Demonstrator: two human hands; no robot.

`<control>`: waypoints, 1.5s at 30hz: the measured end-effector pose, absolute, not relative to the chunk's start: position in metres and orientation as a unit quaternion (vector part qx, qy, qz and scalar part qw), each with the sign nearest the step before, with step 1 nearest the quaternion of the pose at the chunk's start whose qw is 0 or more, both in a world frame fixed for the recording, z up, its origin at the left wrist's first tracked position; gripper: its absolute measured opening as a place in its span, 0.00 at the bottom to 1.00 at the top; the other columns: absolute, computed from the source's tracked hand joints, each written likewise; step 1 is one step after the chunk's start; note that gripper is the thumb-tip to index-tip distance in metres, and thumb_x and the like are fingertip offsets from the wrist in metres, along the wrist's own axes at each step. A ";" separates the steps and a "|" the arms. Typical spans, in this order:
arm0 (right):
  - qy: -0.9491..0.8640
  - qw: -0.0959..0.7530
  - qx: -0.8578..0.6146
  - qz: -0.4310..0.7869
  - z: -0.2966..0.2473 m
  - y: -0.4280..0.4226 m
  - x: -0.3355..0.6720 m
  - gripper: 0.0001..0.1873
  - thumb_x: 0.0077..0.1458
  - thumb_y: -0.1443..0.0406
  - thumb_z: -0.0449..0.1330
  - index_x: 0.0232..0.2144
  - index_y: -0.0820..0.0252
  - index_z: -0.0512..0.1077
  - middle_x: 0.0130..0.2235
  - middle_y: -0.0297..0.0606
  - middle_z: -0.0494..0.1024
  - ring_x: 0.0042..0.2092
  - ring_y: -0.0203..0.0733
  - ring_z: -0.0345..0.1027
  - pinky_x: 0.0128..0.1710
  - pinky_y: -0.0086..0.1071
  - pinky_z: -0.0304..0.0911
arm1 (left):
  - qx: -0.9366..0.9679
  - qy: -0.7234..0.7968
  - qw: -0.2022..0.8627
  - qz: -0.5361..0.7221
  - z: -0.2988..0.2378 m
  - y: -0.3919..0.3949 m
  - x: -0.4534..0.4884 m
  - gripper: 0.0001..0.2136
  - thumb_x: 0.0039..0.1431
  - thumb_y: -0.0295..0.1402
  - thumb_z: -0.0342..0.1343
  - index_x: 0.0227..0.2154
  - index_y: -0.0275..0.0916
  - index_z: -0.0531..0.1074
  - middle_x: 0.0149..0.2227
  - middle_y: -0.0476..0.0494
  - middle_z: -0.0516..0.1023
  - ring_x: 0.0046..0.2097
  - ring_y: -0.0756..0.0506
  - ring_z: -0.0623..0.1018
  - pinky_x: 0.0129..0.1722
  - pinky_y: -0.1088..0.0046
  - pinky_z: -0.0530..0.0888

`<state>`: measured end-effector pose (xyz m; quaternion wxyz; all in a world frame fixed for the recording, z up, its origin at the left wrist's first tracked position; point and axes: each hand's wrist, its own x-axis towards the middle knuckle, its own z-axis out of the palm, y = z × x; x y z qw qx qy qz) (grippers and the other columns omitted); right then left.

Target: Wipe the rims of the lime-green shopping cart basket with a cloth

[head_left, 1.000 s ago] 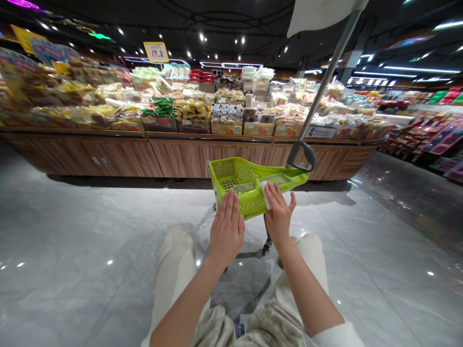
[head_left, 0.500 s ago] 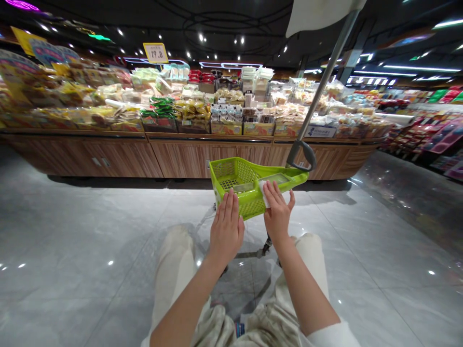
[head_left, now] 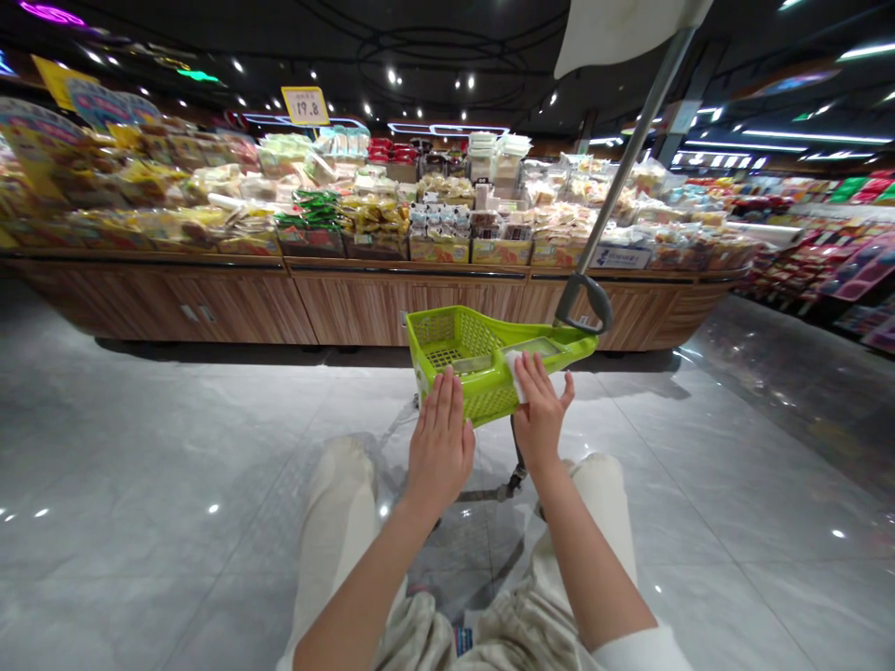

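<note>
A lime-green plastic mesh basket (head_left: 461, 340) sits tilted on a small wheeled cart frame (head_left: 516, 481) just ahead of my knees. My left hand (head_left: 440, 447) lies flat against its near side, fingers spread. Higher up, my right hand (head_left: 542, 410) presses a white cloth (head_left: 514, 376) against the basket's rim. The cloth is partly hidden under those fingers. A grey metal pole (head_left: 629, 168) with a dark looped handle (head_left: 584, 303) rises beyond my right hand. My beige trousers (head_left: 336, 503) fill the bottom of the view.
A long wood-fronted display counter (head_left: 419, 298) holds heaped packaged foods, with a yellow price sign (head_left: 306, 105) above. Shelves of colourful goods (head_left: 818, 261) line the right side. A glossy grey tile floor (head_left: 140, 447) spreads around the cart.
My hands, the cloth and the basket keep nearly the same places. The whole view has shifted only slightly.
</note>
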<state>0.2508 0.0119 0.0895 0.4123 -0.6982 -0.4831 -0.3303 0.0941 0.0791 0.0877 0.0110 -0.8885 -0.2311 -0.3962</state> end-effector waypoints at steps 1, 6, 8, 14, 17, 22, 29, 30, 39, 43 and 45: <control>-0.494 0.412 -0.692 -0.327 0.089 0.014 0.246 0.42 0.48 0.78 0.45 0.65 0.51 0.58 0.63 0.40 0.68 0.66 0.42 0.59 0.68 0.53 0.30 | -0.888 -0.231 0.011 -0.398 0.087 0.079 0.095 0.33 0.66 0.28 0.43 0.70 0.33 0.35 0.72 0.32 0.44 0.72 0.39 0.46 0.67 0.52 0.59; -0.649 0.379 -0.599 -0.276 0.087 0.016 0.218 0.37 0.55 0.76 0.44 0.66 0.56 0.56 0.63 0.42 0.67 0.67 0.38 0.56 0.69 0.45 0.38 | -0.882 -0.231 0.011 -0.409 0.084 0.079 0.097 0.35 0.64 0.25 0.43 0.70 0.34 0.34 0.72 0.32 0.45 0.72 0.38 0.47 0.67 0.51 0.60; -0.665 0.364 -0.593 -0.271 0.088 0.013 0.224 0.36 0.55 0.76 0.44 0.66 0.54 0.57 0.64 0.40 0.67 0.66 0.38 0.57 0.69 0.46 0.35 | -0.885 -0.233 0.015 -0.404 0.084 0.080 0.096 0.34 0.64 0.26 0.43 0.70 0.34 0.34 0.71 0.31 0.46 0.72 0.38 0.47 0.67 0.51 0.60; -0.501 0.403 -0.694 -0.324 0.090 0.009 0.255 0.42 0.49 0.78 0.45 0.65 0.50 0.57 0.63 0.37 0.68 0.67 0.42 0.56 0.69 0.52 0.29 | -0.891 -0.236 0.024 -0.386 0.087 0.079 0.094 0.34 0.66 0.28 0.44 0.69 0.31 0.35 0.71 0.31 0.46 0.72 0.39 0.46 0.67 0.53 0.59; -0.522 0.410 -0.681 -0.311 0.087 0.013 0.238 0.42 0.50 0.78 0.44 0.67 0.51 0.55 0.64 0.39 0.66 0.66 0.41 0.58 0.69 0.50 0.32 | -0.889 -0.238 0.020 -0.391 0.086 0.078 0.097 0.34 0.65 0.28 0.44 0.69 0.32 0.35 0.71 0.31 0.46 0.72 0.39 0.46 0.67 0.52 0.60; -0.656 0.382 -0.598 -0.255 0.087 0.013 0.215 0.36 0.56 0.75 0.44 0.67 0.53 0.54 0.64 0.40 0.66 0.67 0.38 0.56 0.69 0.44 0.37 | -0.888 -0.237 0.025 -0.394 0.083 0.079 0.097 0.36 0.63 0.25 0.45 0.69 0.31 0.34 0.71 0.30 0.47 0.72 0.39 0.46 0.67 0.52 0.59; -0.508 0.404 -0.690 -0.321 0.086 0.007 0.247 0.42 0.51 0.78 0.44 0.67 0.49 0.55 0.64 0.37 0.66 0.66 0.42 0.57 0.69 0.52 0.29 | -0.890 -0.236 0.028 -0.388 0.087 0.078 0.094 0.34 0.66 0.28 0.44 0.69 0.31 0.35 0.71 0.30 0.46 0.72 0.39 0.46 0.67 0.53 0.59; -0.495 0.411 -0.694 -0.323 0.085 0.008 0.244 0.42 0.50 0.78 0.44 0.67 0.49 0.55 0.65 0.38 0.65 0.66 0.42 0.58 0.69 0.53 0.30 | -0.890 -0.236 0.027 -0.388 0.087 0.077 0.095 0.34 0.66 0.28 0.44 0.69 0.30 0.35 0.71 0.30 0.46 0.72 0.39 0.46 0.67 0.53 0.59; -0.658 0.373 -0.604 -0.253 0.085 0.007 0.233 0.38 0.56 0.76 0.44 0.67 0.50 0.54 0.65 0.38 0.65 0.66 0.39 0.57 0.70 0.47 0.33 | -0.890 -0.233 0.020 -0.391 0.086 0.076 0.095 0.34 0.65 0.26 0.44 0.69 0.31 0.34 0.71 0.30 0.46 0.72 0.39 0.46 0.67 0.52 0.59; -0.542 0.422 -0.670 -0.282 0.089 0.004 0.258 0.41 0.50 0.78 0.44 0.66 0.49 0.57 0.64 0.36 0.67 0.66 0.41 0.57 0.69 0.51 0.30 | -0.891 -0.238 0.022 -0.386 0.088 0.076 0.095 0.34 0.66 0.28 0.44 0.69 0.32 0.34 0.71 0.31 0.46 0.72 0.39 0.47 0.67 0.53 0.60; -0.513 0.437 -0.680 -0.288 0.088 0.007 0.251 0.42 0.49 0.78 0.44 0.66 0.50 0.57 0.64 0.38 0.66 0.67 0.42 0.57 0.69 0.51 0.30 | -0.890 -0.239 0.022 -0.389 0.087 0.075 0.096 0.34 0.66 0.28 0.44 0.69 0.32 0.34 0.71 0.31 0.46 0.72 0.39 0.46 0.67 0.52 0.60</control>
